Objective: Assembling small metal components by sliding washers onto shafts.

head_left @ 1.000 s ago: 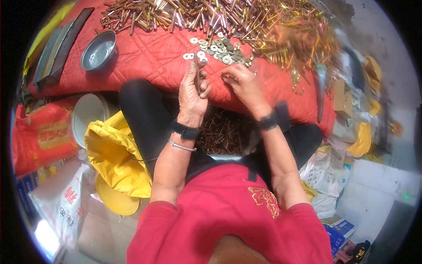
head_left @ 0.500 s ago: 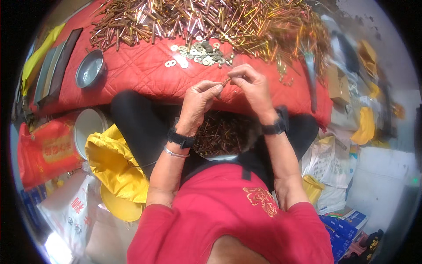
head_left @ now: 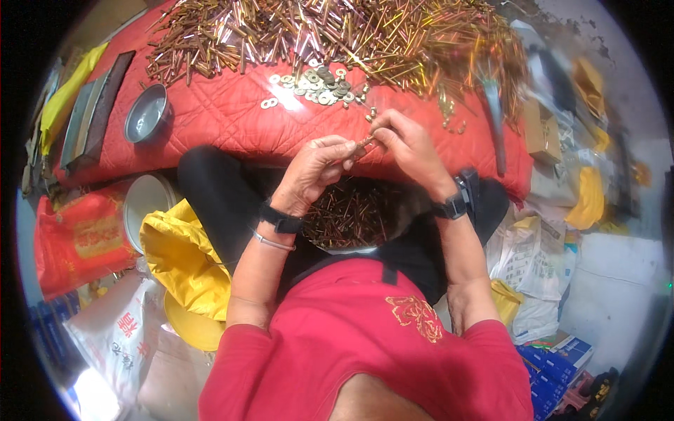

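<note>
My left hand (head_left: 317,168) is closed, thumb and fingers pinching one end of a slim copper-coloured bolt (head_left: 365,142). At the bolt's other end, my right hand (head_left: 413,149) is pinched shut, its fingertips hiding that end. Both hands are above the near edge of a red quilted cover (head_left: 225,116). Just beyond them lies a loose heap of flat metal washers (head_left: 324,85), with a few small nuts (head_left: 371,114) close to my right fingertips. Between my legs, below the hands, is a container filled with similar dark copper-coloured bolts (head_left: 354,214).
A large pile of shiny metal rods (head_left: 316,35) spreads across the cover's far side. A grey metal bowl (head_left: 147,114) stands at the left. A yellow bag (head_left: 186,245) and a red sack (head_left: 84,238) flank my left leg; an open cardboard box (head_left: 540,133) is at the right.
Both hands have come slightly lower and the right wrist has turned. The bolt stays between the fingertips. The whole view has shifted a little.
</note>
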The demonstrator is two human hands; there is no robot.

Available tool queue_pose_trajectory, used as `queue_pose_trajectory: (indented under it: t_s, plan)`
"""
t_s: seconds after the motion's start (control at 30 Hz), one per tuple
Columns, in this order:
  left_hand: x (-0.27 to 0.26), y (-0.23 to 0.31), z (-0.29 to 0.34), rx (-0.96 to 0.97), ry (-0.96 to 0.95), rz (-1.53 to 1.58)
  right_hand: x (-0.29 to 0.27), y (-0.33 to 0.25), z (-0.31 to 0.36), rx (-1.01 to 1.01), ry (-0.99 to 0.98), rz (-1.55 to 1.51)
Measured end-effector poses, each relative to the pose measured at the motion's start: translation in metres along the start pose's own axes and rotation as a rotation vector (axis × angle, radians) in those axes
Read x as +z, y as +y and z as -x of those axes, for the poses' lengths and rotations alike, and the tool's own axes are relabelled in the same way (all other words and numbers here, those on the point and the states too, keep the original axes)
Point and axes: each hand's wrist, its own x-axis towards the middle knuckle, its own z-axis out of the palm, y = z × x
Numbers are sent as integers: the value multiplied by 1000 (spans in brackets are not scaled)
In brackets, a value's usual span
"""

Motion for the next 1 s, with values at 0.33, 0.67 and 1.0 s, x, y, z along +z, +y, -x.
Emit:
queue_pose_trajectory:
  t_s: [0.33, 0.67, 1.0]
  plan:
    - [13, -20, -3, 442, 144, -434, 0, 5, 11, 182, -50, 25]
    - [10, -29, -1, 375, 162, -376, -9, 9, 7, 566, -199, -183]
    - [13, -25, -3, 289, 155, -290, 14, 2, 5, 109, 132, 79]
